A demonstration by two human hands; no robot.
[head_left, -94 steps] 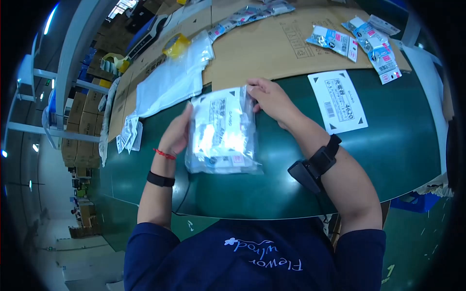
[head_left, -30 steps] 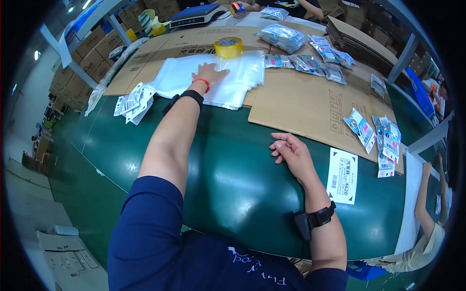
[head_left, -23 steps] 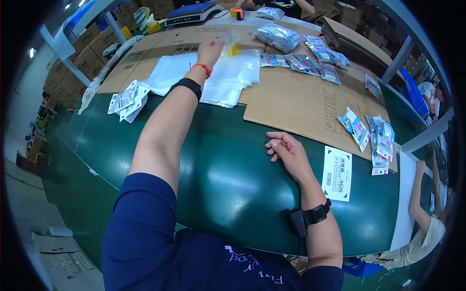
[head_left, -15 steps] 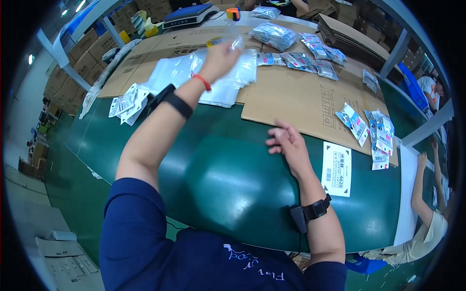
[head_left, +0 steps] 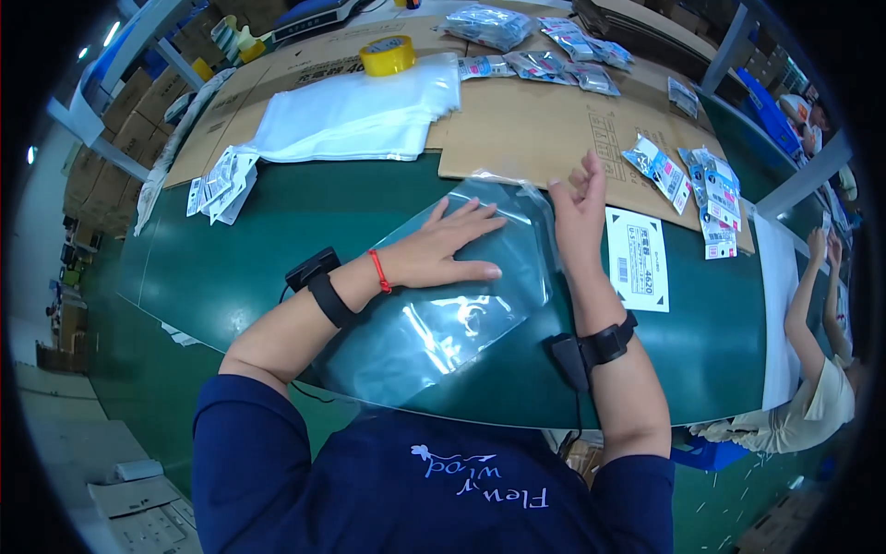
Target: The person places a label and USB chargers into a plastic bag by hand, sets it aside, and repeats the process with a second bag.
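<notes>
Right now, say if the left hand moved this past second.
Yes: the left hand came from over the cardboard toward the person, onto a clear bag.

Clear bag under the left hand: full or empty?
Empty: the bag lies flat under the left hand, and the green table shows through it.

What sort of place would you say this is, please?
It looks like a packing station, perhaps in a warehouse or factory: a clear plastic bag under the left hand, a yellow tape roll and piled brown cartons all suggest it.
</notes>
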